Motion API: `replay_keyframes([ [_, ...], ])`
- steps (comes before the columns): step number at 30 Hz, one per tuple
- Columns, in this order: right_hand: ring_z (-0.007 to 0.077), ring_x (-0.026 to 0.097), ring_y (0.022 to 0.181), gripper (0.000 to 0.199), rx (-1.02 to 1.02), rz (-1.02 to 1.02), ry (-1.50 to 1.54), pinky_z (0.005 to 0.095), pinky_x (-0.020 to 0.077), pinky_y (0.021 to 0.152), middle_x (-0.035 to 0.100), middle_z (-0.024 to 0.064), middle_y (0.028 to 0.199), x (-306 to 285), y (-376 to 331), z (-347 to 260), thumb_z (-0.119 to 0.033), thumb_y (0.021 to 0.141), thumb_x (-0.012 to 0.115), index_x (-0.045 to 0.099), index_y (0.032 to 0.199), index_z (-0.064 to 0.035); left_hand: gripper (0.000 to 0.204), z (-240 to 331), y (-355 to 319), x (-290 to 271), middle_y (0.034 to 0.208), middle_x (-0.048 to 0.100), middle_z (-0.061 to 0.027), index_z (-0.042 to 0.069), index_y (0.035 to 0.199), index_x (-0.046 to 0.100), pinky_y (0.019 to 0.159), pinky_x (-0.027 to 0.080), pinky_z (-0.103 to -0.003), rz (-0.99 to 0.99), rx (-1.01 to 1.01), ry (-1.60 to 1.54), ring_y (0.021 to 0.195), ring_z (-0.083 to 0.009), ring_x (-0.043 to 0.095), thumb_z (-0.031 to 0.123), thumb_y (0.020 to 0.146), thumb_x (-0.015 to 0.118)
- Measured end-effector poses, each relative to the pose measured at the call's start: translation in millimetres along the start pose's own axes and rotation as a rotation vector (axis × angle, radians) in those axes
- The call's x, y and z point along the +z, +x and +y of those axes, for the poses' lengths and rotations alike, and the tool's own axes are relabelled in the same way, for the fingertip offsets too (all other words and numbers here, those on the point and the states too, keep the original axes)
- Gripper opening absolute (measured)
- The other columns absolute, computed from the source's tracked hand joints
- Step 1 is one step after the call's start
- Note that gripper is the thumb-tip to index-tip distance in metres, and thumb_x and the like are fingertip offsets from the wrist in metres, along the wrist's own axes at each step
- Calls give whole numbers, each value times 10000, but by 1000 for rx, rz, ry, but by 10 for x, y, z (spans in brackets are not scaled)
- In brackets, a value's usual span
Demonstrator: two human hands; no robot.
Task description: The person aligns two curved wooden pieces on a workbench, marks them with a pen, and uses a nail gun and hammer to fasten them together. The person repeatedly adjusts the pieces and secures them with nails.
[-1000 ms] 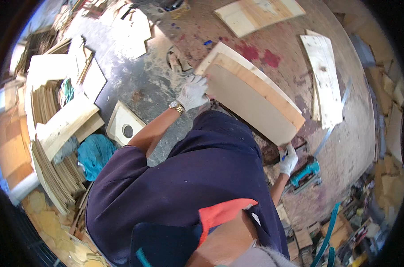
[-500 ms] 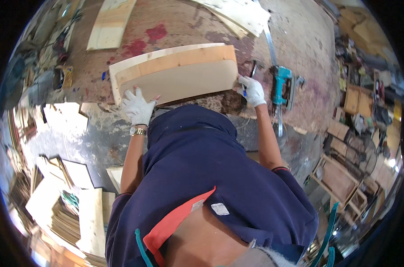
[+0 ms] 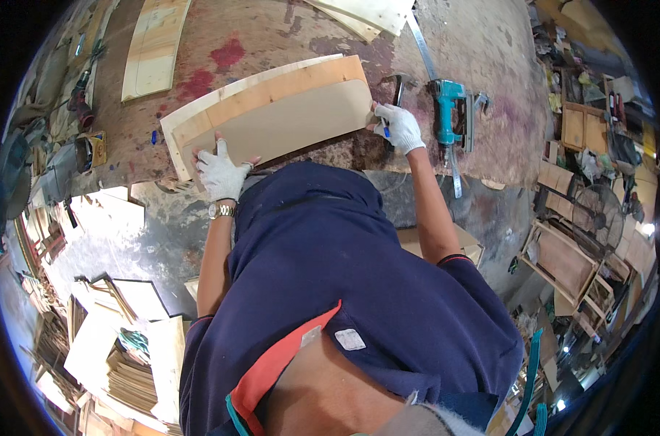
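A curved tan template board (image 3: 301, 120) lies over a wider piece of orange-toned wood (image 3: 286, 83), with a paler board (image 3: 232, 87) showing behind along the far edge. My left hand (image 3: 222, 174), in a white glove with bare fingertips, rests with spread fingers on the near left corner of this stack. At its right end my right hand (image 3: 401, 128), gloved the same way, touches the edge. A slim blue pen (image 3: 387, 133) sticks out from its closed fingers. Under that hand the board's corner is partly hidden.
A teal nail gun (image 3: 448, 112) lies to the right beside a metal ruler (image 3: 421, 47); a hammer (image 3: 398, 91) lies nearer. Pale planks (image 3: 155, 51) and panels (image 3: 366, 14) sit further back. The near table edge runs by my waist. Stacked boards (image 3: 130, 385) stand lower left.
The whole view has shifted, so the table's things appear further left and slightly higher. Both hands stay at the same ends of the stack, which looks a little more tilted.
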State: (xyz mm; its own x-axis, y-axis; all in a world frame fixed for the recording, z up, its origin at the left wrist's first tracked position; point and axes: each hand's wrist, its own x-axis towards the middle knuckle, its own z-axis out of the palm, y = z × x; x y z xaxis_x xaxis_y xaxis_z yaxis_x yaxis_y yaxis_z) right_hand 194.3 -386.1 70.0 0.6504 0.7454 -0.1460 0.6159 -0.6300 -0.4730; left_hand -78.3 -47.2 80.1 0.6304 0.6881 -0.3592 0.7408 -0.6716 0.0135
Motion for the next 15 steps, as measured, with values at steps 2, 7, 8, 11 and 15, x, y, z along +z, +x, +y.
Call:
replay_keyframes([
  [2, 339, 667, 778, 378, -26, -32, 23, 449, 528, 706, 640, 106, 812, -91, 22, -28, -333, 766, 859, 692, 1026, -116, 1207, -2, 1, -37, 1455, 371, -379, 271, 1646, 267, 1075, 428, -600, 15, 1, 17, 1373, -611, 360, 800, 679, 756],
  [7, 86, 514, 717, 504, 227, 244, 387, 265, 488, 682, 592, 23, 778, -144, 182, 29, -143, 769, 850, 685, 1231, -30, 1177, 40, -29, -156, 1411, 419, -356, 210, 1590, 400, 1029, 462, -592, -4, -1, -10, 1303, -554, 455, 814, 645, 760],
  [8, 77, 527, 740, 530, 125, 288, 357, 250, 499, 715, 695, 48, 883, -161, 324, -29, -138, 826, 818, 654, 1317, -24, 1181, 53, -38, -224, 1417, 415, -354, 208, 1584, 407, 1018, 470, -588, -59, -19, -7, 1296, -553, 464, 813, 636, 767],
  [11, 94, 627, 817, 477, 74, 334, 556, 268, 534, 817, 765, 83, 1149, -133, 770, -620, -163, 992, 663, 573, 1434, -8, 1178, 95, -14, -266, 1429, 410, -343, 205, 1558, 438, 970, 499, -580, -86, -50, 27, 1256, -540, 502, 802, 605, 791],
  [15, 81, 622, 831, 392, -89, 12, 792, 249, 502, 731, 719, 40, 1032, 340, 1287, -1363, -289, 1065, 581, 641, 1351, -27, 1148, 11, 10, 68, 1445, 400, -334, 252, 1539, 451, 1003, 461, -592, 89, -36, 57, 1350, -554, 427, 799, 591, 799],
])
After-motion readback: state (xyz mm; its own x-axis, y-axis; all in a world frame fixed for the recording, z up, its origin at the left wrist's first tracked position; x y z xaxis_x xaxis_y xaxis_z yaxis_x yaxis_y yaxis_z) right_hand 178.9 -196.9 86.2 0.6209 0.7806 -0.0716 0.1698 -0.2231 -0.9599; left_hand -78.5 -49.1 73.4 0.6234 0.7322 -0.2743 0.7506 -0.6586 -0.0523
